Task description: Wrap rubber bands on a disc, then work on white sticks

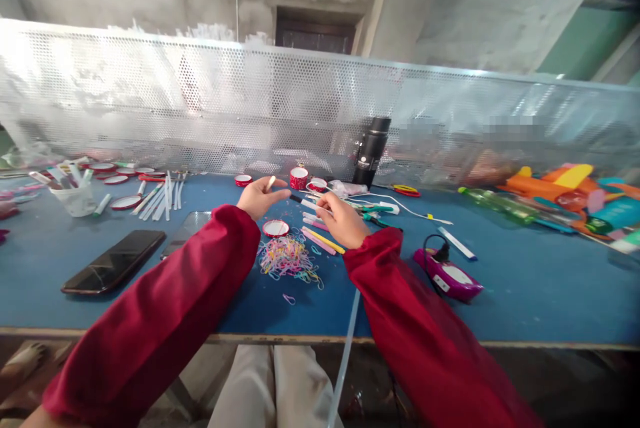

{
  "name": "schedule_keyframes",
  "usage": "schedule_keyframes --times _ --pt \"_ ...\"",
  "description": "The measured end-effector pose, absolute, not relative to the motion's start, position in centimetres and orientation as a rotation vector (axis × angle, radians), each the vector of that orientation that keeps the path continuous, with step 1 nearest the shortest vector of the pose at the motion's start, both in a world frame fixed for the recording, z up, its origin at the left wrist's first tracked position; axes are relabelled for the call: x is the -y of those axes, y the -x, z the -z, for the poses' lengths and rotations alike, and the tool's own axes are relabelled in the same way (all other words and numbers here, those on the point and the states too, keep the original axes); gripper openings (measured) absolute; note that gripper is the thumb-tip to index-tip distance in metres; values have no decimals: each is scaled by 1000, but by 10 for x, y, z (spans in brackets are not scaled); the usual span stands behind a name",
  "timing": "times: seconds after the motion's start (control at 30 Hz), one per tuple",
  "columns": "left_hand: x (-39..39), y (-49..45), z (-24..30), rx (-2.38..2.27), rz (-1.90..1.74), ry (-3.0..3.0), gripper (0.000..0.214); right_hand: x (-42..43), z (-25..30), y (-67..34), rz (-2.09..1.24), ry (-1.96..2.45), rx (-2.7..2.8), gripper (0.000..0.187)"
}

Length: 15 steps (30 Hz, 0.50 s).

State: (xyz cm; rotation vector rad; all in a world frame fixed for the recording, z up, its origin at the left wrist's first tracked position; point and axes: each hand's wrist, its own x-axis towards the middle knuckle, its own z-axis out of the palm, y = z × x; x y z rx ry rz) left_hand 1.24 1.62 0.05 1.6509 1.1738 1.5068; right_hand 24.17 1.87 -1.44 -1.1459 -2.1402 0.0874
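My right hand (344, 220) pinches a slim white pen-like stick (309, 204) whose dark end points left. Close to that dark end is my left hand (260, 197), its fingers curled, with a small pale piece (271, 183) at its fingertips; its kind is unclear. Whether the left thumb touches the dark end cannot be made out. Below the hands lies a heap of small coloured rubber loops (287, 256). A round white lid with a red rim (276, 228) rests just behind the heap. Pink and yellow sticks (323, 240) lie beside it, under my right hand.
A phone (115, 261), white strips (161, 200) and a cup of markers (75, 195) are on the left. At the back stand a black bottle (371, 153) and a red-patterned tin (299, 179). A purple corded device (449, 275) sits right; a perforated metal screen (225, 95) borders the table.
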Motion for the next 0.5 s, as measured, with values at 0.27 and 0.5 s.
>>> schedule_keyframes --times 0.27,0.5 --pt "-21 -14 3 -1063 -1281 -2120 20 -11 13 -235 -335 900 2172 17" --pt "-19 -20 5 -975 -1288 -2025 17 -2 15 -220 -331 898 2287 30"
